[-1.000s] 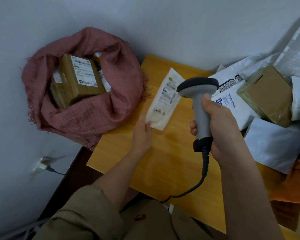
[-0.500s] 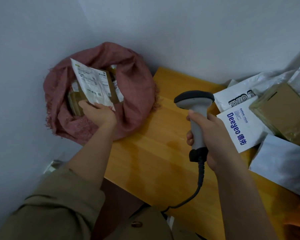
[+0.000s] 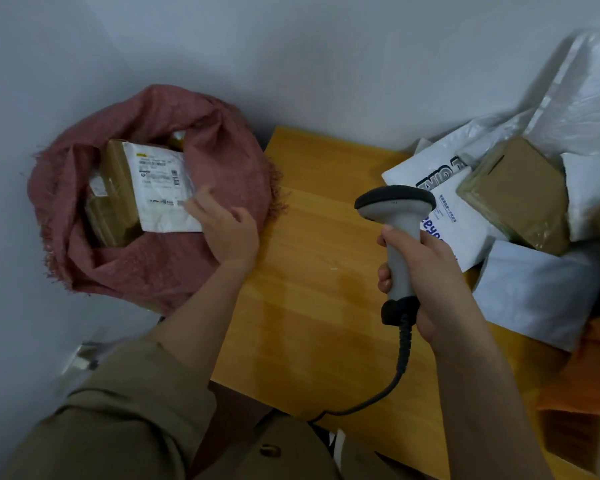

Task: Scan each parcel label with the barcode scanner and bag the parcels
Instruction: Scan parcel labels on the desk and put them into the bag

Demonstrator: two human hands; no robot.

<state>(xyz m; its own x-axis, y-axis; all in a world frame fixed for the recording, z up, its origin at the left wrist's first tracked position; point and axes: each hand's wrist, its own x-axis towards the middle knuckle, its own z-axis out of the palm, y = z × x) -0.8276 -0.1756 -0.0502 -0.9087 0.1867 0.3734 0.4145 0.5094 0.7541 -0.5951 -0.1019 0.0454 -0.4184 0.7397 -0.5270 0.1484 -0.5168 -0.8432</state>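
A person wearing an olive sleeve is standing over a wooden tabletop set in the corner of a pale room. The left hand is reaching over the open mouth of a pink woven sack that is sitting just beside the tabletop's left edge. Its fingers are spread and relaxed, gripping nothing, with the fingertips lying at the lower right corner of a flat white parcel; whether they are actually touching it is hard to tell. That parcel is lying label-up inside the sack, resting on top of a brown cardboard box that is also in the sack. The right hand is holding a grey barcode scanner upright above the tabletop, with the fingers wrapped tightly around its handle and the dark scanner head pointing toward the left. A black cable is trailing from the bottom of the handle toward the person. On the right side of the tabletop, a heap of waiting parcels is lying: white mailer bags with blue print, a tape-wrapped brown box on top of them, and a plain white bag nearer the person.
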